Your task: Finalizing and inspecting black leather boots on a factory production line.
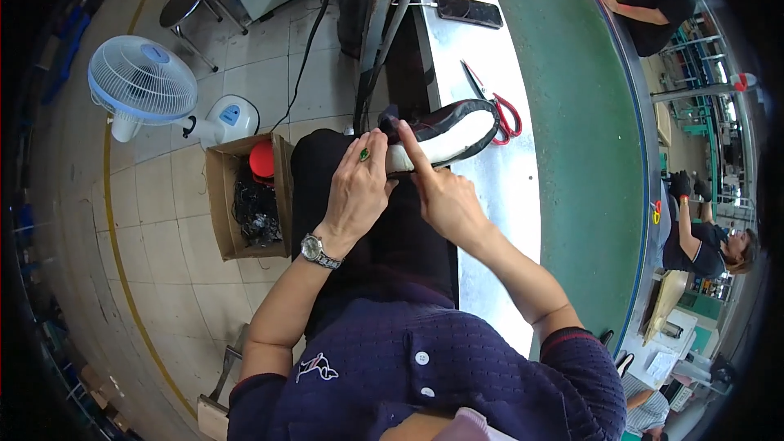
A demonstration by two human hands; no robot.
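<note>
A black shoe with a white sole [445, 135] lies on its side at the near edge of the metal desk [490, 188], partly over the person's lap. Its long axis runs roughly left to right, tilted slightly up toward the right, with the rounded end pointing at the red-handled scissors [500, 108] just beyond it on the desk.

The left hand [357, 192], wearing a green ring and a wristwatch, has its grip closed around the shoe's left end. The right hand [445, 196] presses an extended forefinger against the white sole; its other fingers are curled, holding nothing visible.

Beyond the scissors lies a dark phone [469, 11]. Left of the shoe, on the floor, stands an open cardboard box [245, 196].
</note>
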